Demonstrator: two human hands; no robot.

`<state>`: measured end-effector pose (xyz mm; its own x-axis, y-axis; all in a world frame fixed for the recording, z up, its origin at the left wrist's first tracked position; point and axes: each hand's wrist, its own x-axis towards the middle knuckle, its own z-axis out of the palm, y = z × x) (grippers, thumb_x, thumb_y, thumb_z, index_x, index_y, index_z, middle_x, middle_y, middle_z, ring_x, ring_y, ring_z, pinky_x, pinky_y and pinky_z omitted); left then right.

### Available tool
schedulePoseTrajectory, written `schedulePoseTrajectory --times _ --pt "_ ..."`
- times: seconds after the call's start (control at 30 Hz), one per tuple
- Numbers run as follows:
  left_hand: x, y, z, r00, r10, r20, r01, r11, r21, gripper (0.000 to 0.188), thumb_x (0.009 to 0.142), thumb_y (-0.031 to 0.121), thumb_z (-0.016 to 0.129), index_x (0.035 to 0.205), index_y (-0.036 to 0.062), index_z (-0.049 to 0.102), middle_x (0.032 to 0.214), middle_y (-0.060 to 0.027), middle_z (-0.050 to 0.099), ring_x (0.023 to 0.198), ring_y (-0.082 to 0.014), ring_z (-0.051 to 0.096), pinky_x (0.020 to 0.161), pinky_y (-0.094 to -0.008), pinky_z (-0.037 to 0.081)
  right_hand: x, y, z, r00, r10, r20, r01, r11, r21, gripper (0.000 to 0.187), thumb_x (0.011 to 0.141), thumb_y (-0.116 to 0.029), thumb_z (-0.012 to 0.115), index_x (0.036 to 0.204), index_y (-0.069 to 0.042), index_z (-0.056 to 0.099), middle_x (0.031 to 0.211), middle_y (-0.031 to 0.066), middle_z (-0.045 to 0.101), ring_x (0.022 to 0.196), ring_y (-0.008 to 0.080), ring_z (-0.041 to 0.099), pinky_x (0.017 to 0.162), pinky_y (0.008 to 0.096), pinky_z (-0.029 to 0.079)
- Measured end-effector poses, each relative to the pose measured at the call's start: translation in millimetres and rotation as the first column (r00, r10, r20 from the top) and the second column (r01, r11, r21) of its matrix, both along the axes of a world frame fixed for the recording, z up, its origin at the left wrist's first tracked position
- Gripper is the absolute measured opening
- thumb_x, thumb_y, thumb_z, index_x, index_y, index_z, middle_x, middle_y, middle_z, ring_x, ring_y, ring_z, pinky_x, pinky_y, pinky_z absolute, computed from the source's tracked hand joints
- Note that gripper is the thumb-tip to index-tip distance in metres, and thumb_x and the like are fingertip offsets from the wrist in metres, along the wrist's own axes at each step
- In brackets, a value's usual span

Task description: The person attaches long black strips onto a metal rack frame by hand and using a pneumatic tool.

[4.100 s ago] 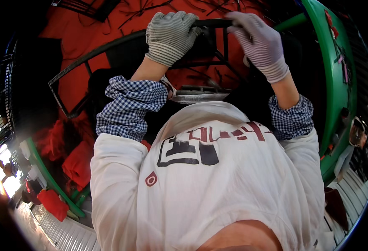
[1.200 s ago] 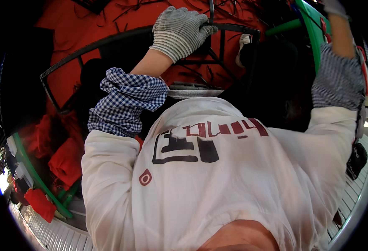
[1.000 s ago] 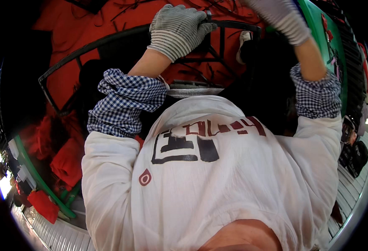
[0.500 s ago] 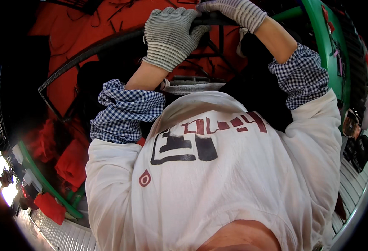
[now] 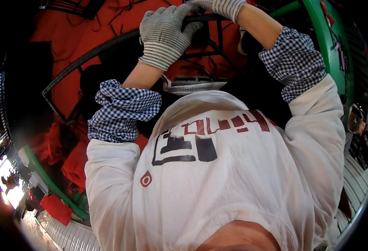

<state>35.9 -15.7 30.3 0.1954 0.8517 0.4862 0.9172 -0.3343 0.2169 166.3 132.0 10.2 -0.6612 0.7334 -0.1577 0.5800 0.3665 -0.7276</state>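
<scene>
In the head view, the person's left hand [image 5: 165, 37], in a grey-and-white striped glove, was closed around the upper bar of a black metal frame [image 5: 108, 43], its fingers curled over the far side and its thumb lying along the near side. The right hand [image 5: 221, 6], gloved in the same striped knit, came in from the right along the bar and met the left one, its fingertips touching the left fingers. The top edge cut off part of it, and whether it pinched anything could not be told.

The frame stood above the red ground sheet [image 5: 62, 52], its long bar curving from a corner near the sheet's left edge up to the hands at the far side. Thin struts ran down from the bar to the right of the left thumb. Dark strips [image 5: 115, 15] lay scattered over the far part of the sheet.

Blue-and-white checked sleeves [image 5: 125, 109] were bunched below both elbows, over a white shirt [image 5: 225, 184]. A green tube [image 5: 329, 46] rose at the right, and a green rail [image 5: 52, 180] curved at the left, beside red cloth [image 5: 76, 165].
</scene>
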Motion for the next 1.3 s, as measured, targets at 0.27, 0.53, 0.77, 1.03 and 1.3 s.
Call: schedulePoseTrajectory --times 0.27,0.53,0.77,1.03,1.3 --pt "-2 6 -9 0.998 0.056 -0.031 -0.053 0.996 0.074 0.032 0.081 0.034 0.074 0.104 0.0112 0.071 0.082 -0.0077 0.062 0.082 -0.0270 0.060 0.076 -0.0400 0.041 -12 14 5 0.980 0.013 0.200 -0.025 0.998 0.062 0.031 0.082 -0.032 0.077 0.095 -0.005 0.069 0.089 0.0125 0.071 0.081 0.0273 0.065 0.074 0.0396 0.054" --pt "-3 13 -3 0.985 0.049 -0.163 -0.034 0.995 0.095 0.030 0.084 0.031 0.070 0.108 0.0119 0.073 0.103 -0.0069 0.068 0.112 -0.0258 0.052 0.095 -0.0434 0.036 -15 2 16 0.973 -0.133 0.188 0.129 0.991 0.036 0.027 0.087 -0.029 0.072 0.098 -0.004 0.070 0.093 0.0141 0.071 0.083 0.0309 0.068 0.076 0.0401 0.055" --pt "-2 20 -7 0.979 -0.060 -0.193 -0.026 0.910 -0.413 0.036 0.093 0.032 0.063 0.122 0.0115 0.068 0.115 -0.0085 0.068 0.117 -0.0275 0.054 0.105 -0.0419 0.036 43 -44 6 0.885 -0.035 -0.464 0.284 0.830 0.481 0.015 0.095 -0.014 0.059 0.101 -0.003 0.068 0.092 0.0146 0.070 0.082 0.0283 0.067 0.073 0.0393 0.053" --pt "14 34 26 0.990 -0.074 0.120 0.139 0.659 -0.739 0.040 0.097 0.023 0.060 0.134 0.0086 0.061 0.119 -0.0164 0.069 0.099 -0.0279 0.067 0.089 -0.0343 0.053 85 -98 -20 0.925 0.321 0.205 -0.256 0.127 0.958 0.036 0.078 -0.016 0.063 0.113 -0.015 0.064 0.098 0.0058 0.056 0.087 0.0209 0.058 0.075 0.0351 0.049" --pt "-2 41 14 0.927 -0.156 0.342 0.364 0.597 -0.714 0.042 0.094 0.017 0.060 0.135 0.0037 0.058 0.125 -0.0175 0.067 0.108 -0.0273 0.066 0.093 -0.0350 0.051 82 -89 -10 0.870 0.484 0.093 -0.247 0.265 0.932 0.025 0.078 -0.009 0.064 0.103 -0.009 0.066 0.097 0.0079 0.058 0.089 0.0249 0.059 0.075 0.0365 0.049"
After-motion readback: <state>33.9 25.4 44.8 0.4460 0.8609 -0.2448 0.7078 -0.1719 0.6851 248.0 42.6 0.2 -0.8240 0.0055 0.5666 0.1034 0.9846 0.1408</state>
